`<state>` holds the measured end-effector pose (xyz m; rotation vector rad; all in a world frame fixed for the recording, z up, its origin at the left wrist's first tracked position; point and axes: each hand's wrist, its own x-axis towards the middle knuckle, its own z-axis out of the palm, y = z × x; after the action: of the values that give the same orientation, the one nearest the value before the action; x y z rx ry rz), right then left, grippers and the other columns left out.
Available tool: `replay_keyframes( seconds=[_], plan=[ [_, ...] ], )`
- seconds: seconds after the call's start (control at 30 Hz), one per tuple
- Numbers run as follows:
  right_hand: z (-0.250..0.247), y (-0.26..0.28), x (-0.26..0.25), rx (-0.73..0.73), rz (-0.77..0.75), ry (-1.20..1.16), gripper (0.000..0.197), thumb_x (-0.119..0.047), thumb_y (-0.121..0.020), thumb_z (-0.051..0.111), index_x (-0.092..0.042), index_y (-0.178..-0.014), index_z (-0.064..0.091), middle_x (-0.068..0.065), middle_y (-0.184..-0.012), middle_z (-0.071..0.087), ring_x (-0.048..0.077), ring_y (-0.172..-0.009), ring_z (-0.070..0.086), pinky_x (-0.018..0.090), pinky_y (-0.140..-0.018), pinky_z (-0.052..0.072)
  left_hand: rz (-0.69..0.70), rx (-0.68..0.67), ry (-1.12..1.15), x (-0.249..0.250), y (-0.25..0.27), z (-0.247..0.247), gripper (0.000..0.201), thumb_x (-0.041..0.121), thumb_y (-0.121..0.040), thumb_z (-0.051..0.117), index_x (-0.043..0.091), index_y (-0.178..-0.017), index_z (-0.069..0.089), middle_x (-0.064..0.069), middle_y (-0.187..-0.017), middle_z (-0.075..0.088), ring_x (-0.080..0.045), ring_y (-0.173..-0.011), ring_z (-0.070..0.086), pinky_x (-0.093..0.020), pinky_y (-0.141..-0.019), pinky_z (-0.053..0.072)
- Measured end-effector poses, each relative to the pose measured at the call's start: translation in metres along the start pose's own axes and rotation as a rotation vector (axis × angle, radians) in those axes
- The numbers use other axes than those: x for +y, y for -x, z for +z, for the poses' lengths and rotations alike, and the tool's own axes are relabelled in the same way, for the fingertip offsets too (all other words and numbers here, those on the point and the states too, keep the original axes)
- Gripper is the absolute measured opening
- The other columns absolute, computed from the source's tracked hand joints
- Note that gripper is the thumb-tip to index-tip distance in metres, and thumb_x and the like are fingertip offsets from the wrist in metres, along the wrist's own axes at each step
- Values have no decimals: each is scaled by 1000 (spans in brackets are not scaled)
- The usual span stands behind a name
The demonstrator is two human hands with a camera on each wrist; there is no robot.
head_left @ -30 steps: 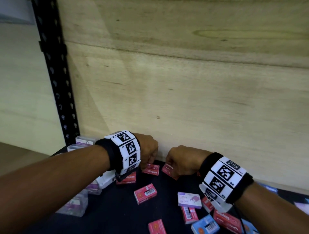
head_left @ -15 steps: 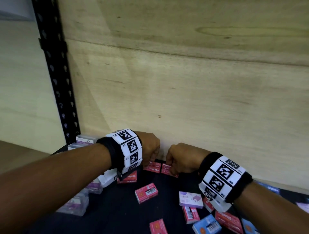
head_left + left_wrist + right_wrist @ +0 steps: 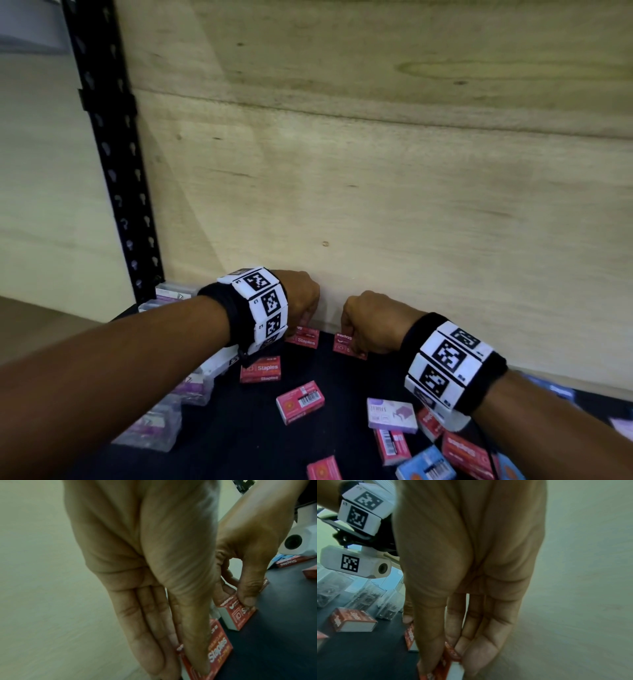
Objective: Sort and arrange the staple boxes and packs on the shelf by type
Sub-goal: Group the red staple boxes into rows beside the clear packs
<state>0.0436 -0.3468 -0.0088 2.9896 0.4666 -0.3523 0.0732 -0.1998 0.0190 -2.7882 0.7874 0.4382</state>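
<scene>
Two red staple boxes sit on the black shelf (image 3: 342,394) against the wooden back panel. My left hand (image 3: 303,320) pinches the left red box (image 3: 306,337) between thumb and fingers; the left wrist view shows that box (image 3: 217,650) on edge, label "Staples" facing out. My right hand (image 3: 349,337) pinches the right red box (image 3: 343,343), which appears in the right wrist view (image 3: 443,662) between thumb and fingers. The two boxes stand a short gap apart.
Loose on the shelf lie more red boxes (image 3: 261,369) (image 3: 300,402), a purple box (image 3: 391,414) and blue boxes (image 3: 426,467). Clear plastic packs (image 3: 154,425) are piled at the left beside the black upright post (image 3: 113,154). The wooden panel (image 3: 411,205) closes the back.
Both hands have moved their red boxes back, closer to the wooden panel; the right box now stands lower, down at the shelf.
</scene>
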Motion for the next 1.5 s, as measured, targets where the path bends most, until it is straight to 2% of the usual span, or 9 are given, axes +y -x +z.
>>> replay_keyframes(
  seconds=[0.23, 0.4, 0.53, 0.67, 0.73, 0.9, 1.07, 1.27, 1.5],
  plan=[
    [-3, 4, -2, 18, -12, 8, 30, -13, -85, 73, -6, -114, 69, 12, -111, 69, 27, -98, 67, 36, -84, 58, -33, 15, 5, -3, 12, -7, 38, 11, -71, 84, 11, -107, 72, -5, -99, 71, -22, -81, 65, -24, -65, 46],
    [-13, 15, -4, 55, -37, -34, 21, -17, -86, 71, -11, -106, 71, 6, -105, 71, 24, -93, 67, 31, -75, 53, -29, 26, 17, -7, 31, -12, 30, 13, -74, 83, 11, -101, 72, 10, -60, 56, -4, -51, 52, -17, -48, 42],
    [-20, 28, -17, -6, -137, -135, 27, -29, -82, 77, -22, -107, 70, -10, -83, 62, 12, -80, 61, 26, -71, 49, -38, -66, 1, -9, 42, 0, 30, 14, -77, 81, 10, -105, 72, 9, -62, 63, 3, -44, 53, -17, -52, 46],
    [-19, 36, -38, -151, -212, -117, 42, -32, -83, 77, -25, -122, 67, -13, -87, 60, 2, -68, 51, 24, -70, 42, -86, 31, -111, -10, 45, 25, 13, 25, -84, 72, 22, -96, 66, 7, -82, 59, -7, -76, 54, -21, -68, 45],
    [-16, 39, -45, -199, -234, -79, 49, -33, -83, 77, -26, -129, 62, -12, -92, 58, 5, -72, 51, 26, -74, 40, -98, -68, -136, -11, 42, 29, 13, 24, -81, 75, 25, -85, 63, 5, -81, 58, -13, -75, 54, -23, -67, 43],
    [-10, 40, -53, -257, -237, -76, 47, -29, -78, 81, -21, -121, 65, -8, -100, 61, 14, -89, 56, 28, -76, 44, -98, -49, -90, -12, 44, 31, 28, 23, -83, 74, 13, -109, 69, 1, -87, 61, -9, -69, 53, -22, -69, 44],
    [-7, 40, -53, -265, -206, -46, 41, -29, -78, 82, -17, -114, 67, -7, -97, 62, 13, -84, 55, 26, -66, 43, -95, -143, -134, -9, 38, 30, 20, 22, -75, 81, 24, -70, 62, 6, -61, 60, -3, -55, 53, -21, -53, 42],
    [-13, 46, -38, -256, -199, -33, 35, -27, -88, 71, -19, -122, 69, -2, -118, 70, 15, -101, 61, 29, -91, 47, -66, -112, -113, -4, 44, 32, 13, 22, -81, 76, 18, -91, 68, 6, -78, 58, -10, -68, 53, -18, -55, 44],
    [-10, 51, -12, -236, -120, -38, 26, -31, -96, 59, -23, -117, 71, -5, -112, 71, 18, -102, 65, 34, -95, 50, 7, -193, 25, 3, 47, 18, 38, 10, -77, 80, 8, -114, 70, 6, -78, 62, 9, -35, 48, -5, -40, 40]
  ],
)
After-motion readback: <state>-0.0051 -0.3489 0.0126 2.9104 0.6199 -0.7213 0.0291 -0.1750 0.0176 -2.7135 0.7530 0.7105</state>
